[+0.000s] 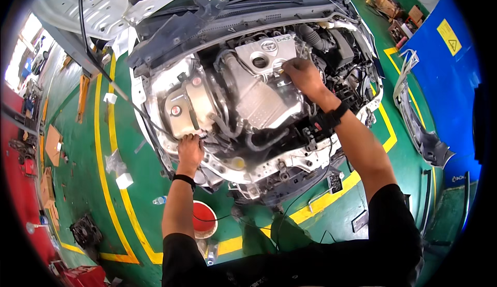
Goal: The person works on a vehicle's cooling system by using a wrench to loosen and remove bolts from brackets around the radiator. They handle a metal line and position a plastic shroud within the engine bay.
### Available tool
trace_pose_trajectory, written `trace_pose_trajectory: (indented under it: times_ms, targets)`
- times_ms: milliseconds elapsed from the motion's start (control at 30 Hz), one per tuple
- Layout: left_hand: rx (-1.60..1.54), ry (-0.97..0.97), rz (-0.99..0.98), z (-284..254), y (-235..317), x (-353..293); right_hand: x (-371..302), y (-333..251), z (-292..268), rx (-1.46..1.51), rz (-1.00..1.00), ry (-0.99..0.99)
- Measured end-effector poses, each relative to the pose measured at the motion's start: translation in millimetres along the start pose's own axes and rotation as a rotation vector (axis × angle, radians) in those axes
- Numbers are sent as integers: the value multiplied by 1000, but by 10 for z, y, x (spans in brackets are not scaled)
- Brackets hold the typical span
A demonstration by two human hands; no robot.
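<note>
In front of me is the open engine bay of a white car. My right hand [304, 77] reaches over the grey engine cover [264, 103]; its thumb and fingers are pinched together beside the round opening at the cover's right. Whatever they grip is too small to make out. My left hand [190, 151] is at the near edge of a cream-coloured plastic tank [180, 119], fingers curled. Its fingertips touch the front of that tank or a part beside it; what they hold is hidden. Black hoses [228, 124] run between tank and engine cover.
The raised hood [98, 7] hangs above, its prop rod [124, 93] slanting down on the left. A bucket, red inside [204, 215], stands below my left forearm. A black fan unit [86, 230] lies at left. A detached body panel [414, 111] stands by the blue wall [445, 90].
</note>
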State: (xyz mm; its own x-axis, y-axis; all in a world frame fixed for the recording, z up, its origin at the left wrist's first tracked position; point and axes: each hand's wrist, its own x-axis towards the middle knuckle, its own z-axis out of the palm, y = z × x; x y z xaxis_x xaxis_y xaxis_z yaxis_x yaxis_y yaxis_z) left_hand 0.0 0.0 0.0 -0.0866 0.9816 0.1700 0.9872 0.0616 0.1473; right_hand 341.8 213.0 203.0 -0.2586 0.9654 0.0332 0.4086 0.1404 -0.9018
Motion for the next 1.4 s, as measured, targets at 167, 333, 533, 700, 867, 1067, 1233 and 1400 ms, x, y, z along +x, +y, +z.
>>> trace_pose_trajectory:
  times_ms: [167, 333, 533, 700, 867, 1067, 1233, 1400]
  targets:
    - [-4, -11, 67, -29, -432, 343, 1341, -44, 512, -414, -155, 163]
    - [-133, 47, 83, 226, -457, 167, 2257, -24, 1168, -559, -184, 230]
    - [-163, 43, 60, 194, -556, 214, 3101, 155, 1742, -734, -63, 84]
    - [-179, 74, 48, 196, -585, 200, 3472, 295, 1736, -1013, -208, -212]
    - [-182, 109, 67, 224, -581, 181, 3473, 323, 1799, -1032, -323, -231]
    - [-161, 105, 89, 227, -526, 260, 3595, 441, 1712, -963, -280, -209]
    - [-132, 72, 68, 179, -569, 163, 3423, 414, 1908, -1149, -408, -248]
    - [-132, 34, 68, 228, -598, 149, 3234, 419, 1828, -1074, -480, -85]
